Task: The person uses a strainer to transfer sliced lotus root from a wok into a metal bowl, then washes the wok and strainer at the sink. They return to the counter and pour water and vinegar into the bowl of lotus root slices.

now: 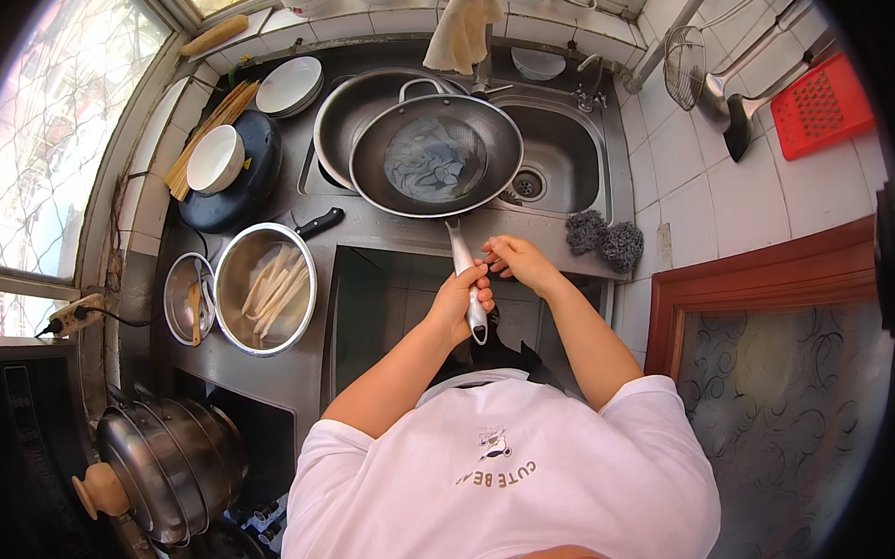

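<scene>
My left hand (pixel 463 300) is closed around the metal handle of a wok (pixel 436 156), which has some liquid in its bottom. Just right of that handle is my right hand (pixel 520 263), fingers loosely bent, with no object visible in it. The wok overlaps a wide steel basin (pixel 334 127) behind it and the left edge of the sink bowl (pixel 573 154). Over the faucet hangs a beige cloth (pixel 466 27). Two steel wool scourers (pixel 605 241) lie at the counter's right front.
Left stand a steel bowl (pixel 229 330) of pale strips in water, a kitchen knife (pixel 320 223), a smaller bowl (pixel 167 299) with spoons, a white bowl (pixel 214 158) on a dark round object, and stacked plates (pixel 288 86). Utensils and a red grater (pixel 822 106) hang right. A steamer pot (pixel 171 464) is lower left.
</scene>
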{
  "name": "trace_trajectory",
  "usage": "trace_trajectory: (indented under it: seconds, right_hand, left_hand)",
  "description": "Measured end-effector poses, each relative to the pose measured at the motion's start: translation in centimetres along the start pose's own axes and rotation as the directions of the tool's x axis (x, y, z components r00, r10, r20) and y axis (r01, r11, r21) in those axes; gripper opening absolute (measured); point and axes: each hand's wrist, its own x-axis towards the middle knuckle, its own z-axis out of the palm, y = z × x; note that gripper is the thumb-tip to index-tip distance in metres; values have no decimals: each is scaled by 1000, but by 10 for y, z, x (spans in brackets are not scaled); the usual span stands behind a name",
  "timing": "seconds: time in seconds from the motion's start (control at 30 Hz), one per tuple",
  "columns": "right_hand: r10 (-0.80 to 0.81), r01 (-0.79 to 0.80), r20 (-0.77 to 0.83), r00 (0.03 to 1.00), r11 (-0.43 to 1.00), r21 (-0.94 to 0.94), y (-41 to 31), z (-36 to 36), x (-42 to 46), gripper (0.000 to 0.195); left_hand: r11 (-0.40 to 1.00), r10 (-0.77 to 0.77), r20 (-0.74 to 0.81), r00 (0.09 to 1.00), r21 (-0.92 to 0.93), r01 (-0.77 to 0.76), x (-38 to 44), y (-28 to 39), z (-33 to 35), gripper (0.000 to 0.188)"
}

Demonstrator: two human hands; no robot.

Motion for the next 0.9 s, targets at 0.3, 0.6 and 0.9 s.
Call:
trace_trajectory:
  seconds: [0.3,0.6,0.9]
  right_hand:
    - [-476,-63,-577,664,733,-677,48,-68,-11,30]
    - [-173,-626,-782,599,508,-592,95,-157,-37,46]
    - [-732,-262,-622,278,565,-782,-24,-163,-41,33]
  left_hand:
    - [994,-19,-52,998,108,24,-13,8,-27,14]
    - [958,-58,-80,995,275,78,-22,18,-52,16]
    - [951,-98,-100,990,284,123,-30,29,-58,16]
